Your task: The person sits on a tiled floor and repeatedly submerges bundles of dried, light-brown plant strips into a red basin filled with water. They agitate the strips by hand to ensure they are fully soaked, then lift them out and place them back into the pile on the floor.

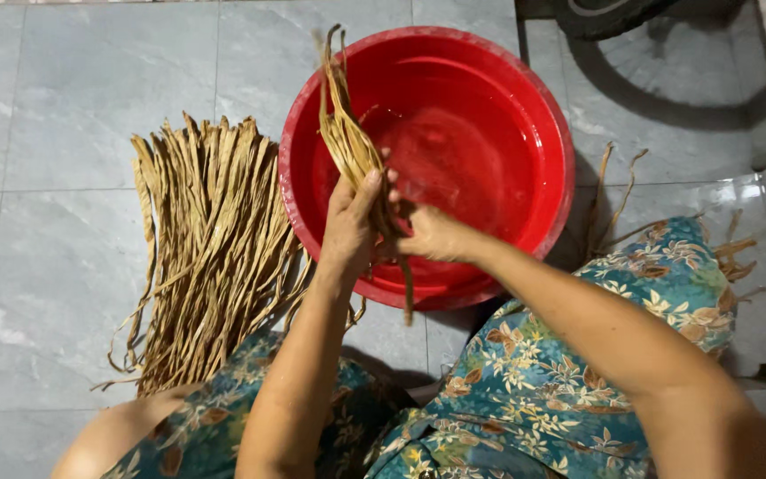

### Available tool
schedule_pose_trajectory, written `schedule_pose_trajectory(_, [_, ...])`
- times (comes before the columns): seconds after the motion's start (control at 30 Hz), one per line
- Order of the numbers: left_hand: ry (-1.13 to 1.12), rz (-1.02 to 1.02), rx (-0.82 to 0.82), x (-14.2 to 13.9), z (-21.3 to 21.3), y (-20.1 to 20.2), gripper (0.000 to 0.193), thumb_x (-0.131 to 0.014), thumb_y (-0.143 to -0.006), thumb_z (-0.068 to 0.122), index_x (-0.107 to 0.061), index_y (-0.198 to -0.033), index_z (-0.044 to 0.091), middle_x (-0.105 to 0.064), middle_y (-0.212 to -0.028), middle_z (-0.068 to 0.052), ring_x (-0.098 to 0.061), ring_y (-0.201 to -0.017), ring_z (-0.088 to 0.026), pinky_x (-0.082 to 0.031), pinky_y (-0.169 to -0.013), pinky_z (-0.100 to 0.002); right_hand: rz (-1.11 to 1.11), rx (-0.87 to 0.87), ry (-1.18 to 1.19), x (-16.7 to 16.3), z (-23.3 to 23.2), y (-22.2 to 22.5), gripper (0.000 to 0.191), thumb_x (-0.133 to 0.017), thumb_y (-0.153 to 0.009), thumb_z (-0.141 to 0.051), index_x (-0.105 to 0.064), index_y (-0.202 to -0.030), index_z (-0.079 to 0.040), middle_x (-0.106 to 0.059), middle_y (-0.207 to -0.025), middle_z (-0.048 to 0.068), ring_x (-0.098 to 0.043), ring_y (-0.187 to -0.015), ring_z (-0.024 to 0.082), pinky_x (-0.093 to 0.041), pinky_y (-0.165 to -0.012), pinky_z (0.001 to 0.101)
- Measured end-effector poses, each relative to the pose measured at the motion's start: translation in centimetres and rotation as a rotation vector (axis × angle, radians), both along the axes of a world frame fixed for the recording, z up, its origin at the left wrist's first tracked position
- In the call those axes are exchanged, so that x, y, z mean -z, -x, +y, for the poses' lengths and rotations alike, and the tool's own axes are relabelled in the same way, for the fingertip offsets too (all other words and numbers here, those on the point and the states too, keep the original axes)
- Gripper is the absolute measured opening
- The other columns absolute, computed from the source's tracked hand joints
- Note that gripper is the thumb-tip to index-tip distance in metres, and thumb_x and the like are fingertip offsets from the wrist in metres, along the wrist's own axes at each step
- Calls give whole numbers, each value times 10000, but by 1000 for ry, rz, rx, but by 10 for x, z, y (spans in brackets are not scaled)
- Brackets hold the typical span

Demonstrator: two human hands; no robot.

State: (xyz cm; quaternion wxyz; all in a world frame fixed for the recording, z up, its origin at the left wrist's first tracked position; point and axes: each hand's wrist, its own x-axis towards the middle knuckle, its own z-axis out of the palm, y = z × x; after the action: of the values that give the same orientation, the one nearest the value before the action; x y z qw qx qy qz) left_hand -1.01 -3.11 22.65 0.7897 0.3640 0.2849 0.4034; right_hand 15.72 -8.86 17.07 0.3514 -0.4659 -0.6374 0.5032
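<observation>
My knees (569, 390) sit closest to me, covered in teal cloth printed with cream and rust flowers, and my two bare forearms reach out over them toward the floor ahead.

My left hand (349, 222) is wrapped around a small bundle of dried tan strips (347, 133), thumb and fingers closed on it about midway along its length. The bundle stands nearly upright, leaning a little to the left, its upper ends fanning out above the near-left rim of the red basin (525, 98) and its lower end hanging down past the rim in front of me. My right hand (423, 232) is closed on the same bundle just beside the left, fingers curled in around the strips, so both hands touch each other and grip the bundle together over the basin's near edge.

The basin is round, red plastic, and holds a shallow layer of clear water that glints at the bottom. It rests on grey marbled floor tiles (64, 98).

To the left of the basin a big pile of the same strips (210, 239) lies flat on the tiles, laid roughly parallel, its far ends cut fairly even and its near ends running toward my left knee. A few loose strips (618, 191) curl on the floor to the right of the basin, by my right knee. A dark wheel (609, 13) shows at the top edge.
</observation>
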Motion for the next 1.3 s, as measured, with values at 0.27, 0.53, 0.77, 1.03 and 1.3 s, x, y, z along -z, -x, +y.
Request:
schedule_pose_trajectory(0.27, [-64,396,17,-11,39,32,378,-713,-1019,326,-715,-1147,-30,-702,-977,-73,-611,-876,-151,-491,-803,-330,434,185,366,-26,22,-37,293,-675,-952,-163,-618,-1220,-58,-683,-1001,5,-665,-892,104,-611,-749,337])
schedule_pose_trajectory(0.53, [-784,833,-99,-38,21,40,553,-773,-853,437,-662,-1195,17,-760,-1109,-149,-711,-997,-265,-552,-937,-385,-679,120,-117,-58,23,-57,271,-685,-953,-245,-680,-1219,-199,-701,-968,26,-672,-930,233,-500,-859,430])
schedule_pose_trajectory(0.77, [-1068,1247,252,48,6,8,476,-694,-963,305,-540,-1381,137,-765,-958,-193,-741,-940,-360,-375,-1201,-520,-847,47,-491,-45,20,-36,236,-747,-854,-353,-733,-1056,-232,-696,-953,30,-636,-1039,279,-436,-975,515])
schedule_pose_trajectory(1.03, [-90,830,185,130,6,6,464,-547,-1068,485,-782,-1089,86,-473,-654,-103,-456,-656,-266,-374,-623,-473,-345,457,234,11,16,-34,397,-617,-998,-452,-692,-1046,-66,-707,-913,157,-667,-764,255,-557,-639,406])
schedule_pose_trajectory(1.3, [-695,1234,355,96,-50,-28,522,-421,-1051,459,-693,-1058,13,-705,-865,-298,-692,-850,-478,-521,-807,-569,-314,452,452,80,15,-23,571,-541,-988,-569,-708,-792,-60,-654,-618,102,-625,-511,207,-490,-459,365])
